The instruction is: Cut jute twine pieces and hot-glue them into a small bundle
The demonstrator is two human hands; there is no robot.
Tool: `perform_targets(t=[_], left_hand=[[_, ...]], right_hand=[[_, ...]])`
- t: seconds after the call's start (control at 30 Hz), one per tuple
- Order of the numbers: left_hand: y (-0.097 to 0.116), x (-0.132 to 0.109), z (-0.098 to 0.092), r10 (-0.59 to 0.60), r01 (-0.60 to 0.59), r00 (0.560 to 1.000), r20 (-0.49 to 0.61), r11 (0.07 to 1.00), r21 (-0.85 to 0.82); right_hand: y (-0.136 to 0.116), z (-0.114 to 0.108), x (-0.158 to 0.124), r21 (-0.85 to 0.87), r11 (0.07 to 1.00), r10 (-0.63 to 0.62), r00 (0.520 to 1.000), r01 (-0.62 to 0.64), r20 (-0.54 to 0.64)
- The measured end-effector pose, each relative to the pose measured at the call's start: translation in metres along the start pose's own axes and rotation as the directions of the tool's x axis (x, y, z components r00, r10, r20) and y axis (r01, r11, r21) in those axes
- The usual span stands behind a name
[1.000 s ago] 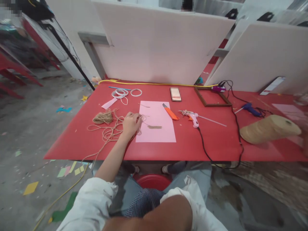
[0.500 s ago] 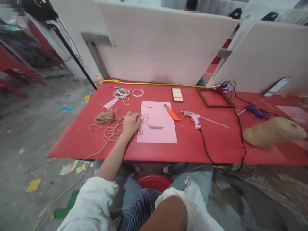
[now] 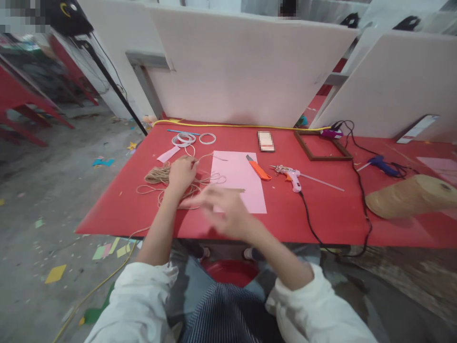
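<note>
My left hand (image 3: 183, 172) is over the loose coils of brown twine (image 3: 157, 175), its fingers pinched on a strand that runs right to the pink paper sheet (image 3: 237, 167). My right hand (image 3: 226, 209), blurred by motion, hovers over the lower left of the sheet with its fingers stretched out and apart, holding nothing I can see. A short row of glued-looking twine on the sheet is mostly hidden behind it. Across the sheet's right edge lies an orange utility knife (image 3: 260, 170). A pink glue gun (image 3: 291, 177) with a clear glue stick rests farther right.
White rings (image 3: 183, 139), a phone (image 3: 266, 141), a brown frame (image 3: 321, 157), a blue glue gun (image 3: 383, 165) and a large twine spool (image 3: 410, 196) lie on the red table (image 3: 117, 209). White boards (image 3: 232, 71) stand behind. A black cord (image 3: 310, 226) hangs over the front edge.
My right hand has come up from near my lap to over the paper. My left hand has moved left and slightly away from me, drawing the strand with it.
</note>
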State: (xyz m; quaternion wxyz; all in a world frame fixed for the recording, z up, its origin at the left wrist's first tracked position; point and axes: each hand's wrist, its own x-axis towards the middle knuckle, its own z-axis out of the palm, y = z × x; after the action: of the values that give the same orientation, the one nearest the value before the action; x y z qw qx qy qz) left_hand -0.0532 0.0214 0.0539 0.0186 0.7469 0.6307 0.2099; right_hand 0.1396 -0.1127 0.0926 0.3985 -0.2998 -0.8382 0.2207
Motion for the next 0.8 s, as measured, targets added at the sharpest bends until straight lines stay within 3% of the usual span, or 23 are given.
perform_targets(t=[0.13, 0.2, 0.27, 0.57, 0.7, 0.8], left_hand=[[0.020, 0.009, 0.004, 0.085, -0.071, 0.992, 0.089, 0.987, -0.147], [0.030, 0.010, 0.011, 0.164, -0.137, 0.980, 0.115, 0.969, -0.207], [0.037, 0.011, 0.018, 0.229, -0.188, 0.963, 0.139, 0.948, -0.256], [0.040, 0.007, 0.030, 0.397, -0.298, 0.891, 0.220, 0.877, -0.376], [0.042, 0.006, 0.030, 0.390, -0.306, 0.888, 0.245, 0.897, -0.319], [0.040, 0.003, 0.029, 0.352, -0.259, 0.897, 0.269, 0.909, -0.326]], right_hand=[[0.099, -0.024, 0.024, -0.224, 0.952, 0.173, 0.970, -0.208, -0.168], [0.137, -0.028, 0.024, -0.295, 0.924, 0.208, 0.967, -0.243, -0.147], [0.158, -0.028, 0.020, -0.300, 0.918, 0.233, 0.965, -0.260, -0.124], [0.162, -0.019, 0.011, -0.261, 0.937, 0.196, 0.967, -0.233, -0.161], [0.159, -0.012, 0.010, 0.010, 0.963, 0.265, 0.943, -0.268, -0.203], [0.158, -0.010, 0.011, 0.203, 0.928, 0.361, 0.892, -0.313, -0.273]])
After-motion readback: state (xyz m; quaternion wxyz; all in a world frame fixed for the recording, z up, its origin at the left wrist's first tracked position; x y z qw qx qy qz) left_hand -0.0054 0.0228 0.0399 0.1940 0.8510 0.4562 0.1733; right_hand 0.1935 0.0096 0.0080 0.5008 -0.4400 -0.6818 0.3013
